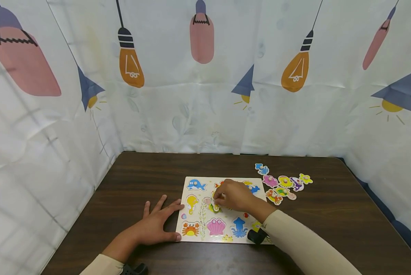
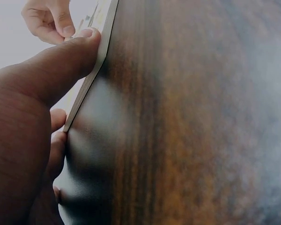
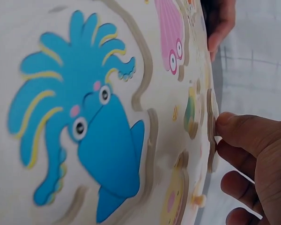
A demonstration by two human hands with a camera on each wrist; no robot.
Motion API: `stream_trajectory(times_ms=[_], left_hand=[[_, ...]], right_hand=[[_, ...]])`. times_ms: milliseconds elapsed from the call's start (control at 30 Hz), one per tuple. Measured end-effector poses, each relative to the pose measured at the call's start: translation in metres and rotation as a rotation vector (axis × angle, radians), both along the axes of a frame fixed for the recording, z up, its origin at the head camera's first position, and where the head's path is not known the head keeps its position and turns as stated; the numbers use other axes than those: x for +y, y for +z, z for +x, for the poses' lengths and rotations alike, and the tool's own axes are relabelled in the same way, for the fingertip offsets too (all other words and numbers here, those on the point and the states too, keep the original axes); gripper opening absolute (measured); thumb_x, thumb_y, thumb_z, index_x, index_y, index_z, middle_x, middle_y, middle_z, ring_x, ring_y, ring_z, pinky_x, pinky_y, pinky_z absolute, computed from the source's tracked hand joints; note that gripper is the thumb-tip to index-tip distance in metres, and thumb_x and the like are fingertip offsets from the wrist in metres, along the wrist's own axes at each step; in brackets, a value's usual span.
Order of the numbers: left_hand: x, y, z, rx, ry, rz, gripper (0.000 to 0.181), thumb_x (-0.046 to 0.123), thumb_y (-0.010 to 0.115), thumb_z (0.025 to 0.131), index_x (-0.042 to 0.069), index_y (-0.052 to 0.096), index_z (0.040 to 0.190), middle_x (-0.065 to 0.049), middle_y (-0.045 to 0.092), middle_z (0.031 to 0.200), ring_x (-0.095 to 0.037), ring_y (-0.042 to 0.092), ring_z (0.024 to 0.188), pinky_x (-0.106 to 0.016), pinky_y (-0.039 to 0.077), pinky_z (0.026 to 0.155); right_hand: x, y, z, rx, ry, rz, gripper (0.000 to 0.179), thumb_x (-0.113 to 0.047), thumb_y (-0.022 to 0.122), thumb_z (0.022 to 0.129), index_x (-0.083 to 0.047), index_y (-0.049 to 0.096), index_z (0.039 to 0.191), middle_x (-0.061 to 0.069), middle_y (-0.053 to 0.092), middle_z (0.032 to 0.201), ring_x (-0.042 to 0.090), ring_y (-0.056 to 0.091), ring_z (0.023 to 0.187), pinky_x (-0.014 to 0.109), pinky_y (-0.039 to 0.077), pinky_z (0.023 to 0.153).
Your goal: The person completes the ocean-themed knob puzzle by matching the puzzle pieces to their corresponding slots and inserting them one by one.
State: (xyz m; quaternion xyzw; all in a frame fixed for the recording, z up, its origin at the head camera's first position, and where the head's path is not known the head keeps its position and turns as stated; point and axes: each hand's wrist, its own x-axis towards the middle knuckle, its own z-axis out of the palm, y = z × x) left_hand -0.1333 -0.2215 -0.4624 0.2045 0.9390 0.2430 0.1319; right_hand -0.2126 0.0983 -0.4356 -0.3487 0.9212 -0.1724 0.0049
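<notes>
Pinching a thin wooden piece (image 3: 211, 126) in the right hand (image 1: 237, 194), near the puzzle board's (image 1: 209, 183) middle, left of loose pieces (image 1: 285, 181) on the dark table (image 1: 150, 172), touching the board's left edge with the left hand (image 1: 155, 226), with fingers spread wide

Smooth wooden board (image 1: 228, 214), glossy tabletop (image 1: 150, 175)

Bare left hand (image 1: 155, 226), palm downward: fingers straight and fanned, thumb extended well apart from them. Bare right hand (image 1: 239, 195): fingers bent, thumb and index finger set in a pinch, the others curled alongside. Both forearms slant inward from below, in long cream fabric sleeves (image 1: 305, 240) ending near each wrist.
</notes>
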Motion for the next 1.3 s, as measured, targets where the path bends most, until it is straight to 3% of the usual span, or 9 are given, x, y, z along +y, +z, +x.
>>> stream_trajectory(times_ms=[400,700,1300], left_hand=[[0.0,-0.003,-0.001,-0.006,0.008,0.003,0.091,0.07,0.076,0.078,0.034,0.043,0.155,0.008,0.027,0.167,-0.04,0.002,0.155,-0.076,-0.013,0.108],[0.0,-0.003,0.0,-0.002,0.008,0.008,0.09,0.069,0.077,0.078,0.034,0.044,0.154,0.007,0.029,0.166,-0.041,0.002,0.155,-0.077,-0.013,0.108],[-0.002,0.0,0.001,0.003,-0.001,0.031,0.09,0.068,0.078,0.079,0.031,0.044,0.154,0.003,0.029,0.167,-0.044,0.002,0.155,-0.079,-0.013,0.106]], right_hand=[[-0.021,0.0,-0.004,-0.044,0.005,0.009,0.006,-0.032,0.082,0.09,-0.028,0.082,0.095,-0.022,0.066,0.089,0.004,0.054,0.089,0.026,0.048,0.067],[-0.039,0.001,-0.004,-0.02,0.015,0.041,0.008,-0.035,0.081,0.09,-0.028,0.082,0.095,-0.022,0.064,0.086,0.004,0.054,0.089,0.026,0.049,0.069],[-0.065,-0.005,-0.007,-0.012,0.047,0.011,0.005,-0.032,0.08,0.091,-0.03,0.081,0.096,-0.024,0.067,0.091,0.003,0.055,0.092,0.023,0.048,0.069]])
